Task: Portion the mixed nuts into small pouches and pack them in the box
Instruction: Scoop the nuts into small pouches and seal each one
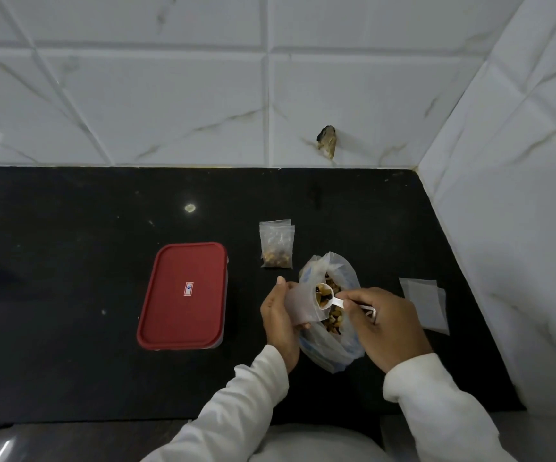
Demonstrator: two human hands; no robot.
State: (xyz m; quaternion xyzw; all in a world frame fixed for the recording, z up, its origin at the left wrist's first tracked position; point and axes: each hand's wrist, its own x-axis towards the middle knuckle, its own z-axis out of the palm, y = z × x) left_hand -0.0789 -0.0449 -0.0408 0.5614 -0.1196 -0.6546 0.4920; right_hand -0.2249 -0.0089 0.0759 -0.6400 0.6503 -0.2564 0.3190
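Over open nut bag [346, 351], toward desk [70, 261] front: left hand [278, 318] grips small pouch [298, 303], mouth turned rightward; right hand [386, 325] pinches spoon [328, 300] handle, loaded bowl right at pouch mouth, handle running off right; next tip likely goes leftward into pouch; filled pouch [276, 245] lies flat just behind; box [183, 295], red lid on, sits left, nearer left hand; empty pouches [425, 303] right.

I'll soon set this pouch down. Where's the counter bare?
Bare counter lies left of the box and behind it to the wall, plus the strip between box and filled pouches. It is crowded around the nut bag: left hand holding the pouch, right hand the spoon, empty pouches beside.
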